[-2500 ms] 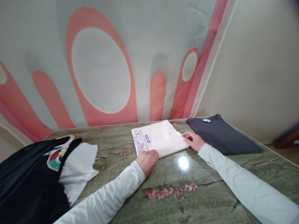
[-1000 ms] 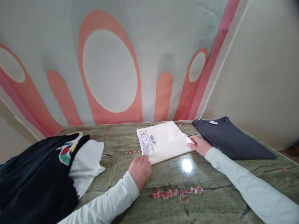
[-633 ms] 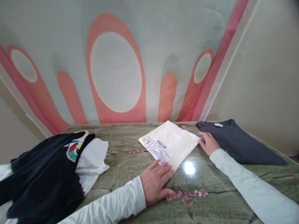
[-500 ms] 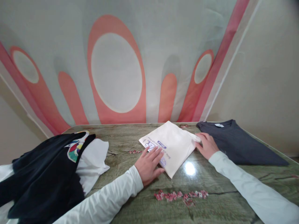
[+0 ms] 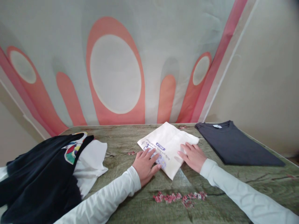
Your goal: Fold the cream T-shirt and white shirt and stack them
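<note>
A folded cream shirt [image 5: 169, 141] with a purple print lies turned like a diamond in the middle of the green table [image 5: 130, 137]. My left hand [image 5: 145, 165] lies flat with its fingers spread on the shirt's near left edge, over the print. My right hand [image 5: 192, 156] rests flat on the shirt's right side, fingers stretched out. Both arms wear white sleeves. Neither hand holds anything.
A folded dark grey shirt [image 5: 235, 144] lies at the right of the table. At the left sits a heap of black clothing [image 5: 35, 174] with a colourful print and a white garment [image 5: 90, 161]. Behind the table hangs a wall cloth with orange ovals [image 5: 114, 74].
The cream shirt has been turned from lying square to lying cornerwise. My left hand went from a closed grip at its edge to lying flat; my right hand moved from the corner onto the shirt.
</note>
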Available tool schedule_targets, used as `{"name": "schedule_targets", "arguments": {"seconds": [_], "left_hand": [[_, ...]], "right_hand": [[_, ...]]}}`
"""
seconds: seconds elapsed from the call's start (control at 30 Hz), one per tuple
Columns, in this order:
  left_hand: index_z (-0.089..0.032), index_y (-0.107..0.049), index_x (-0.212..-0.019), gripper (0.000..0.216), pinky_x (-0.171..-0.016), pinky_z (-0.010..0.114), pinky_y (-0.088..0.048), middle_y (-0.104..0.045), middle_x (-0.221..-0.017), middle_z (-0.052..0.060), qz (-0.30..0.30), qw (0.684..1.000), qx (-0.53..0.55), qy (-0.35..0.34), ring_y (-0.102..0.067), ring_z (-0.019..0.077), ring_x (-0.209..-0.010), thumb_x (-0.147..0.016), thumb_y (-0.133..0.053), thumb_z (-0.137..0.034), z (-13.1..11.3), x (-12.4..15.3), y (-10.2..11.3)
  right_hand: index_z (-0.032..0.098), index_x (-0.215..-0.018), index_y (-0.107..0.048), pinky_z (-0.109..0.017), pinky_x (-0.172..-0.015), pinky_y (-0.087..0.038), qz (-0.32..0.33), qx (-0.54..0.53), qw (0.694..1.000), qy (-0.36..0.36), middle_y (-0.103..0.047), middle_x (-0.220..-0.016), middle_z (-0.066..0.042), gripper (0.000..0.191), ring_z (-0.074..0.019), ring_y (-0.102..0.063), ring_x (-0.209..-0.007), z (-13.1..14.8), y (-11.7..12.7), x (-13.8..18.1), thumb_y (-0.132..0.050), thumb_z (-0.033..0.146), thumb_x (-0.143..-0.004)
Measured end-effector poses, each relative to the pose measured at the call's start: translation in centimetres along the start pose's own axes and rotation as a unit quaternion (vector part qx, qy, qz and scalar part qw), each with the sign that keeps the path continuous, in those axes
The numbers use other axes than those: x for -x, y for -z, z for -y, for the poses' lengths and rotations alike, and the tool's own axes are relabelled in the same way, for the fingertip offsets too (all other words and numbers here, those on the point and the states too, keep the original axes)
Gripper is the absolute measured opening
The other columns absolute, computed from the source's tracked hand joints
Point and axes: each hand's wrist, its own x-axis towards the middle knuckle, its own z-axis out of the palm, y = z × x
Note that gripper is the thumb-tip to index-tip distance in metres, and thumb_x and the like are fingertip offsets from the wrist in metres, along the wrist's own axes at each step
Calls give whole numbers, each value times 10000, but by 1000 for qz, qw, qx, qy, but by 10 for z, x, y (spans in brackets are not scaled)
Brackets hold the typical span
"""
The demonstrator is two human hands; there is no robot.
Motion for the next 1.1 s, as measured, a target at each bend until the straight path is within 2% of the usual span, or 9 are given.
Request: {"name": "schedule_targets", "arguments": {"seconds": [0.2, 0.3, 0.37, 0.5, 0.63, 0.73, 0.87, 1.0, 1.1], "left_hand": [[-239, -416, -1254, 551, -927, 514, -285, -395, -1315, 104, 4, 999, 20, 45, -335, 319, -1194, -833, -303, -576, -44, 16, 11], [-243, -417, -1246, 561, -932, 534, -266, -399, -1315, 94, 23, 998, 35, 36, -333, 337, -1191, -809, -340, -587, -60, 25, 15], [-233, -425, -1233, 552, -943, 527, -258, -407, -1308, 92, 31, 998, 46, 29, -347, 332, -1181, -793, -394, -565, -65, 27, 17], [-195, -398, -1245, 518, -970, 457, -272, -420, -1292, 104, 34, 997, 64, 7, -400, 266, -1146, -784, -483, -417, -52, 21, 21], [-190, -394, -1245, 556, -986, 466, -259, -361, -1336, 104, 23, 998, 39, 49, -303, 284, -1222, -737, -550, -353, -22, 14, 16], [-170, -406, -1237, 549, -997, 461, -259, -358, -1335, 109, 20, 996, 36, 75, -285, 288, -1234, -740, -546, -355, -8, 15, 6], [-172, -406, -1237, 521, -992, 474, -268, -347, -1342, 101, 14, 996, 37, 77, -265, 303, -1240, -767, -512, -370, -8, 18, -2], [-195, -393, -1247, 494, -978, 504, -272, -336, -1349, 95, 17, 997, 33, 74, -289, 325, -1221, -801, -466, -396, -15, 19, 4], [-189, -402, -1235, 465, -947, 499, -317, -361, -1327, 111, 36, 996, 22, 75, -346, 325, -1183, -809, -456, -370, -24, 21, 12]], "right_hand": [[140, -1079, -533, -425, -911, -287, 21, -58, 998, 29, -558, -1066, -171, 506, -288, -423, -1100, -5, -8, -22, -280, 514, -850], [113, -1149, -494, -426, -956, -267, 16, -85, 995, 51, -491, -1182, -187, 490, -283, -365, -1171, -9, -21, -44, -348, 465, -842], [107, -1197, -461, -413, -987, -257, 4, -109, 990, 95, -410, -1277, -181, 486, -264, -315, -1216, -12, -30, -62, -367, 426, -843], [165, -1257, -416, -384, -1030, -240, 0, -135, 972, 191, -330, -1363, -98, 442, -207, -275, -1255, -19, -43, -102, -322, 361, -872], [162, -1254, -424, -390, -1046, -213, -1, -84, 973, 216, -342, -1364, -83, 456, -212, -259, -1266, -25, -42, -136, -361, 382, -860], [199, -1198, -478, -420, -1029, -216, -4, -64, 979, 193, -398, -1330, -73, 415, -232, -310, -1235, -29, -37, -152, -430, 386, -831], [185, -1147, -509, -415, -940, -320, 27, -81, 987, 139, -492, -1235, -105, 382, -245, -463, -1101, -35, -33, -149, -463, 351, -807], [134, -1189, -458, -346, -837, -403, 33, -147, 987, 51, -557, -1127, -136, 511, -242, -533, -998, -38, -28, -113, -535, 358, -737], [105, -1160, -475, -342, -791, -422, 34, -166, 985, -24, -582, -1057, -158, 524, -250, -561, -934, -40, -21, -76, -547, 375, -717]]}}
